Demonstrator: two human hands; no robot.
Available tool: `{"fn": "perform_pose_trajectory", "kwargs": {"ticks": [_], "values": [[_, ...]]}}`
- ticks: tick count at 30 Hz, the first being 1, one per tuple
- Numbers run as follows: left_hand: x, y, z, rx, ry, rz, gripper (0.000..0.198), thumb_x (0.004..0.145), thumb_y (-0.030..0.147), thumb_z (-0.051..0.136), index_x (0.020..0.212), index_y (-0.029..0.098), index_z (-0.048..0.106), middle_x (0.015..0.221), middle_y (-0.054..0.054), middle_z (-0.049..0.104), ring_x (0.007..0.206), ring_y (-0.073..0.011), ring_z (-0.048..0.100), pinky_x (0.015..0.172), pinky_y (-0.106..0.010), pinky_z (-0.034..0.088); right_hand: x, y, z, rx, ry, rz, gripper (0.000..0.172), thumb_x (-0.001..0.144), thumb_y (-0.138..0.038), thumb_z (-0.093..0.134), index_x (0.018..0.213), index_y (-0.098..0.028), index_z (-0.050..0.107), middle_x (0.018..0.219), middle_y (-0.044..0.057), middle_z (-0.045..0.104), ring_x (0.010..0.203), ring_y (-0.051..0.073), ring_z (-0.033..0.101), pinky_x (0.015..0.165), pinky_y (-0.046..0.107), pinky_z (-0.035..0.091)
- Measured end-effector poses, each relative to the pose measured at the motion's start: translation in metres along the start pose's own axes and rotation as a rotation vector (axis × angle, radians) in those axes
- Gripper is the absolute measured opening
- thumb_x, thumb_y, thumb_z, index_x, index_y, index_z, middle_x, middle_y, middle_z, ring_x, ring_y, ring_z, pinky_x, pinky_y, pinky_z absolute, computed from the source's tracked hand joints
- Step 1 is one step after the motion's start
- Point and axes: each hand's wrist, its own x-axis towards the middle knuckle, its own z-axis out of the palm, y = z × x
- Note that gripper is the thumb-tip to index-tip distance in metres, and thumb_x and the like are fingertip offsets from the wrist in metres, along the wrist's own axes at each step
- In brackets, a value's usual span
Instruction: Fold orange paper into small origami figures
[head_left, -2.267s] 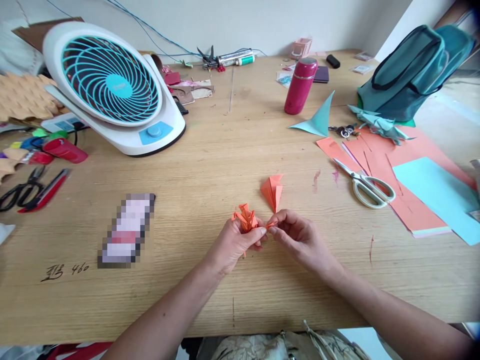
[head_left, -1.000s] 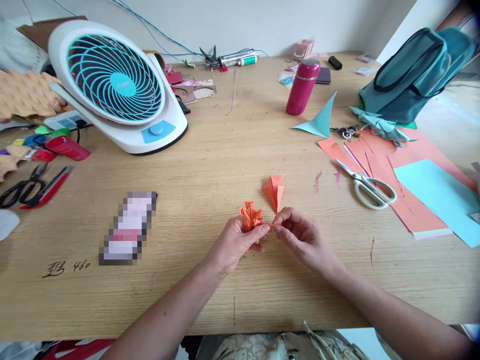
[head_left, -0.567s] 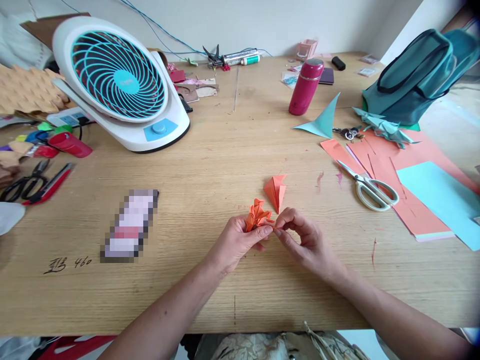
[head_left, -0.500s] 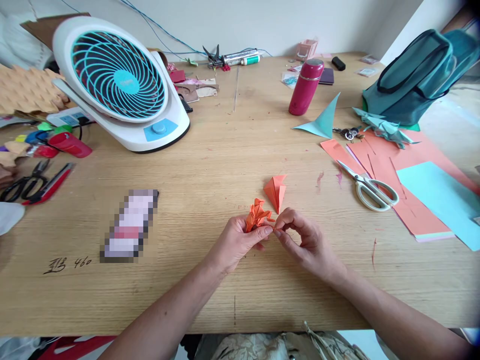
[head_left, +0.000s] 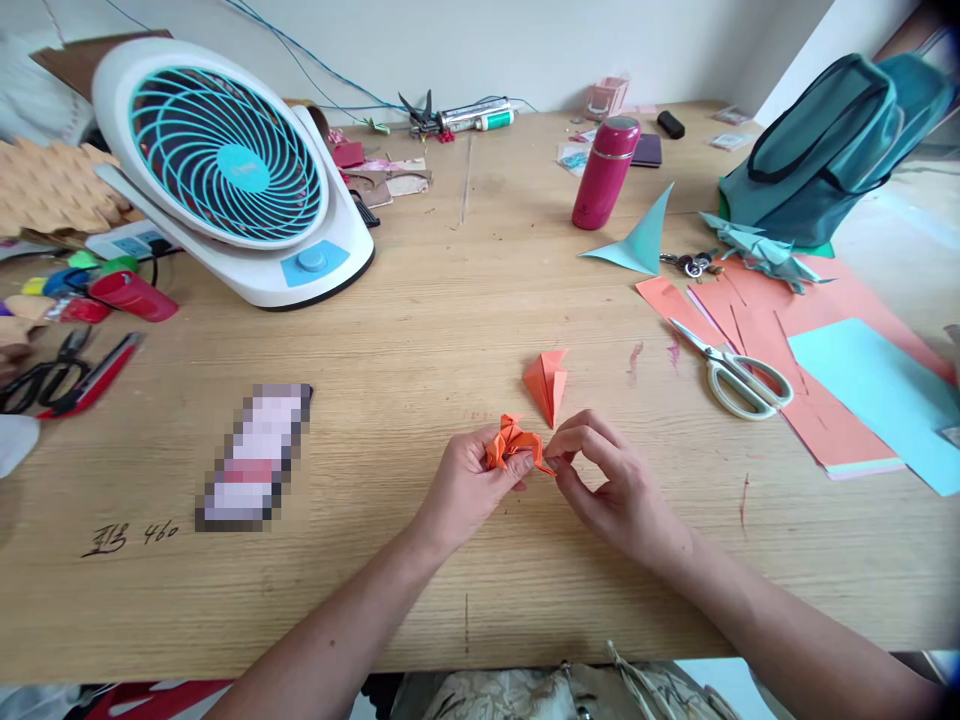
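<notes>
My left hand [head_left: 466,487] is closed round a small folded orange paper figure [head_left: 508,441], held just above the wooden table [head_left: 420,340]. My right hand [head_left: 611,482] pinches one thin tip of the same figure between thumb and forefinger, right beside the left fingers. A second folded orange paper piece [head_left: 547,382], cone-shaped, lies on the table just beyond my right hand, untouched.
A white and teal fan [head_left: 225,170] stands at the back left. White-handled scissors [head_left: 731,372] lie on orange and blue paper sheets [head_left: 840,350] at the right. A magenta bottle [head_left: 606,172], a teal folded paper [head_left: 637,240] and a teal bag [head_left: 825,140] sit behind. Black scissors [head_left: 37,375] lie far left.
The orange figure has tipped lower and flatter in my left hand. My right hand's pinch on its tip has shifted slightly down and right. The view has swayed a little.
</notes>
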Motion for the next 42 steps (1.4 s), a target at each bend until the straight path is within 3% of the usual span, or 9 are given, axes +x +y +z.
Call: {"fn": "perform_pose_trajectory", "kwargs": {"ticks": [6,10,15,20,22,24,28,37,42], "values": [[-0.004,0.011,0.003,0.167,0.086,0.125,0.021,0.081,0.033,0.074,0.071,0.016,0.069,0.072,-0.002,0.064,0.069,-0.014,0.059,0.065,-0.024,0.05,-0.003,-0.002,0.001,-0.105,0.053,-0.038,0.018,0.092,-0.006,0.057,0.102,-0.021,0.059,0.096,0.007,0.056,0.087,0.018,0.057,0.072,0.033,0.05],[-0.006,0.014,0.002,0.198,0.064,0.216,0.011,0.084,0.027,0.072,0.079,0.018,0.075,0.078,-0.003,0.066,0.075,-0.0158,0.061,0.073,-0.027,0.05,-0.004,-0.002,0.002,-0.138,0.071,-0.067,0.023,0.092,-0.006,0.058,0.105,-0.024,0.061,0.095,0.006,0.055,0.084,0.018,0.058,0.07,0.033,0.051],[-0.007,0.011,0.0,0.16,0.041,0.22,0.011,0.085,0.03,0.073,0.086,0.02,0.078,0.084,-0.005,0.066,0.076,-0.0171,0.062,0.073,-0.029,0.053,-0.005,-0.001,0.003,-0.164,0.086,-0.087,0.025,0.092,-0.005,0.056,0.106,-0.025,0.061,0.095,0.007,0.057,0.083,0.019,0.059,0.069,0.034,0.051],[-0.008,0.011,0.003,0.2,0.098,0.225,0.008,0.085,0.026,0.072,0.087,0.021,0.078,0.08,-0.003,0.065,0.076,-0.0161,0.059,0.065,-0.025,0.049,-0.004,-0.003,0.002,-0.166,0.109,-0.078,0.019,0.093,-0.007,0.057,0.103,-0.022,0.063,0.095,0.008,0.06,0.084,0.019,0.06,0.071,0.035,0.049],[-0.008,0.011,0.003,0.204,0.128,0.246,0.007,0.085,0.025,0.073,0.087,0.022,0.078,0.079,-0.002,0.064,0.074,-0.015,0.058,0.062,-0.023,0.047,-0.002,-0.005,0.002,-0.076,0.118,-0.015,0.014,0.093,-0.012,0.059,0.103,-0.022,0.063,0.094,0.007,0.061,0.085,0.019,0.059,0.074,0.034,0.049],[-0.008,0.01,0.002,0.211,0.142,0.309,0.006,0.086,0.022,0.072,0.088,0.022,0.078,0.079,-0.002,0.065,0.073,-0.0138,0.059,0.063,-0.023,0.047,0.0,-0.006,0.002,0.092,0.103,0.139,0.006,0.095,-0.02,0.059,0.099,-0.021,0.063,0.091,0.005,0.063,0.082,0.018,0.059,0.074,0.033,0.049],[-0.008,0.011,0.0,0.286,0.146,0.495,0.013,0.084,0.014,0.074,0.091,0.024,0.079,0.079,-0.001,0.064,0.07,-0.012,0.061,0.064,-0.022,0.048,0.005,-0.004,0.001,0.403,0.017,0.441,0.019,0.097,-0.035,0.057,0.088,-0.019,0.062,0.079,0.002,0.063,0.071,0.015,0.057,0.065,0.028,0.046],[-0.007,0.012,-0.008,0.446,-0.011,0.571,0.02,0.087,0.015,0.071,0.1,0.028,0.079,0.087,-0.003,0.068,0.076,-0.0144,0.065,0.067,-0.025,0.052,0.009,-0.002,-0.01,0.342,-0.08,0.429,0.019,0.09,-0.033,0.065,0.078,-0.018,0.065,0.073,0.001,0.065,0.07,0.014,0.058,0.063,0.026,0.045],[-0.005,0.013,-0.011,0.468,-0.045,0.592,0.02,0.086,0.014,0.072,0.099,0.027,0.08,0.087,-0.004,0.07,0.076,-0.0149,0.065,0.069,-0.026,0.052,0.008,0.006,-0.01,0.544,-0.211,0.567,0.03,0.085,-0.045,0.071,0.077,-0.017,0.066,0.064,-0.002,0.058,0.059,0.011,0.048,0.054,0.024,0.037]]}}
